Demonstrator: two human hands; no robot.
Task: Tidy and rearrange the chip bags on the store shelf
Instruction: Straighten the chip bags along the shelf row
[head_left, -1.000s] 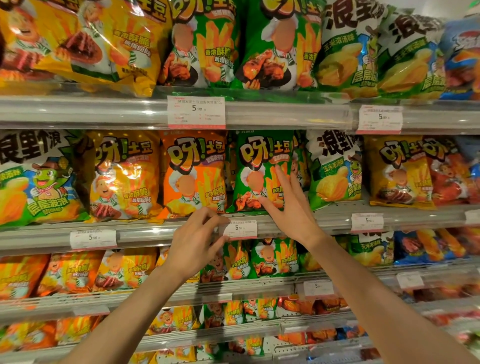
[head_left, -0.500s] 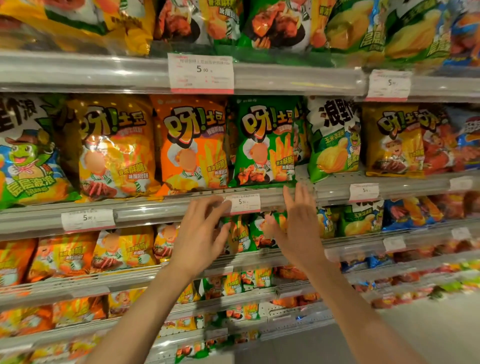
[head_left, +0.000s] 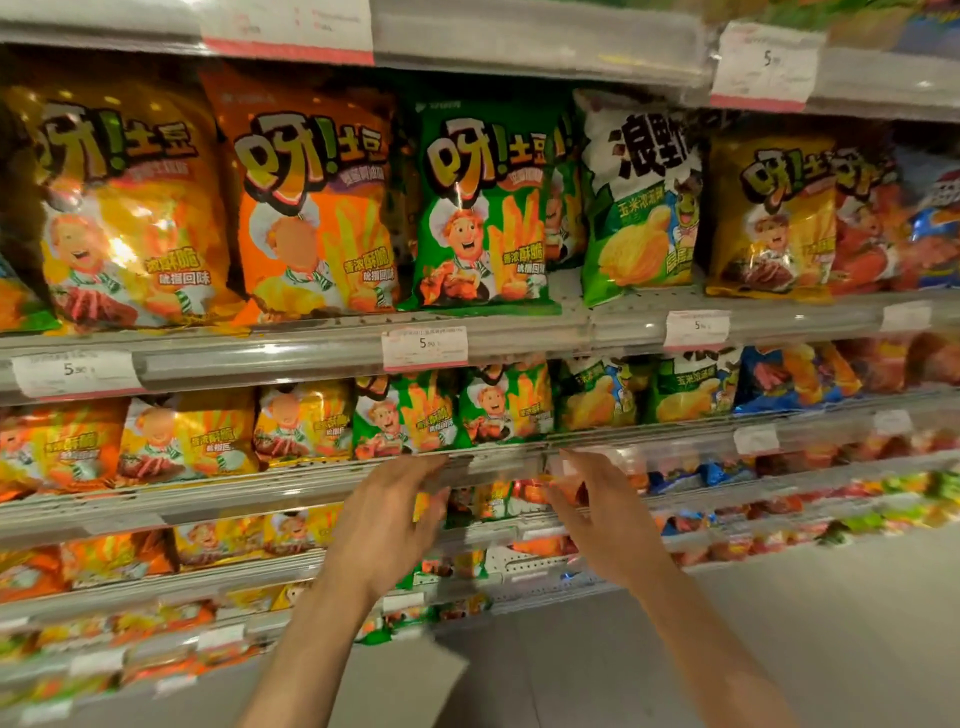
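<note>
1. On the upper full shelf (head_left: 322, 353), large chip bags stand upright, long axis vertical, printed fronts facing the aisle: from the left, one yellow bag (head_left: 124, 208), one orange bag (head_left: 311, 208), one green bag (head_left: 483, 208), one white-and-green corn-chip bag (head_left: 641, 197), another yellow bag (head_left: 769, 218), then red and blue bags too crowded to count.
2. One shelf down, smaller bags also stand upright and face forward: an orange small bag (head_left: 57, 447), two yellow small bags (head_left: 187, 441), two green small bags (head_left: 405, 415), two corn-chip small bags (head_left: 597, 395) and a blue small bag (head_left: 795, 374).
3. Three white price tags (head_left: 425, 347) hang on the upper shelf's rail.
4. The left hand (head_left: 389, 519) reaches forward, fingers spread and loosely bent, holding nothing, fingertips at the lower shelf's rail (head_left: 493, 462).
5. The right hand (head_left: 602, 514) mirrors it just beside, fingers extended, empty, blurred at the tips.
</note>
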